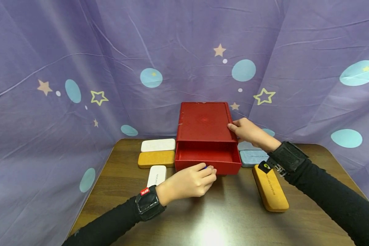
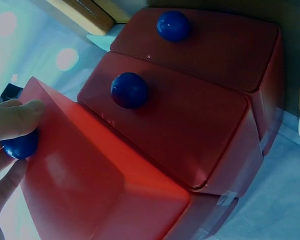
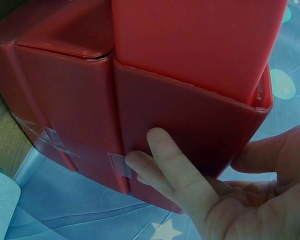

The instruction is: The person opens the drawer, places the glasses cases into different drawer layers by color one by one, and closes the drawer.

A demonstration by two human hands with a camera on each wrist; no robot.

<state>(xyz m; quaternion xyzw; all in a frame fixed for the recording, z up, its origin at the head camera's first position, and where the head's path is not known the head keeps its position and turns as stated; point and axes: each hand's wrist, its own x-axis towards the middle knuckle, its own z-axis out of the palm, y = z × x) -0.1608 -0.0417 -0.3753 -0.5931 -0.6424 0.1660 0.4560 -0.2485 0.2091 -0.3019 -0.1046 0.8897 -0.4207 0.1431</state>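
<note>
A red drawer cabinet [image 1: 204, 121] stands at the table's back edge, its top drawer [image 1: 213, 167] pulled out toward me. My left hand [image 1: 189, 181] is at the drawer's front, thumb and fingers pinching its round blue knob [image 2: 20, 144]. Below the pulled-out one, two closed drawers show in the left wrist view, a middle drawer [image 2: 180, 125] and a bottom drawer [image 2: 225, 47], each with a blue knob. My right hand [image 1: 249, 131] grips the cabinet's far right side. In the right wrist view its fingers [image 3: 177, 167] lie on the side wall, the thumb round the edge.
Left of the cabinet lie a white case [image 1: 158, 145], a yellow case [image 1: 156, 159] and another white case [image 1: 157, 175]. To its right are blue cases [image 1: 253, 158] and a yellow case [image 1: 270, 189]. A purple patterned curtain [image 1: 184, 44] hangs right behind.
</note>
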